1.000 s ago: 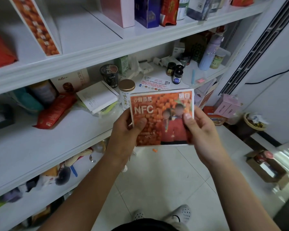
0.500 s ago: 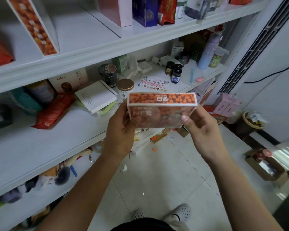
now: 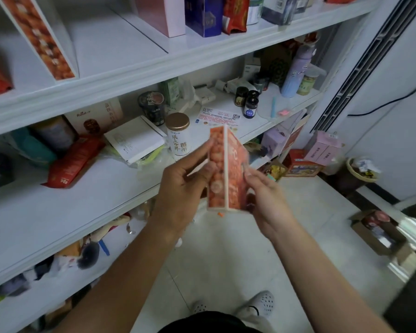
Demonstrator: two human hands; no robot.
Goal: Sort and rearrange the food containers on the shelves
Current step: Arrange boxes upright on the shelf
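While the left hand (image 3: 185, 188) and right hand (image 3: 267, 200) pinch the orange box (image 3: 222, 174) upright with fingers (image 3: 199, 152) alone, grip looks light; it could slip to the floor (image 3: 226, 260).

The box (image 3: 222, 174) in the middle is orange with a pattern of round orange berries, and its edges are white. The shelves (image 3: 120, 68) are white. At 11 o'clock a tall box (image 3: 39, 37) has the same orange berry pattern down one side. At 12 o'clock stand a pink box (image 3: 159, 13) and a dark blue box (image 3: 202, 15). The tin (image 3: 178, 138) is white with green letters and a gold lid. At 9 o'clock lies a red bag (image 3: 75, 162). At 1 o'clock the bottle (image 3: 296, 73) is purple on top and light blue below. The floor (image 3: 226, 260) has pale tiles. The shoes (image 3: 262, 301) at 6 o'clock are white with dark dots.
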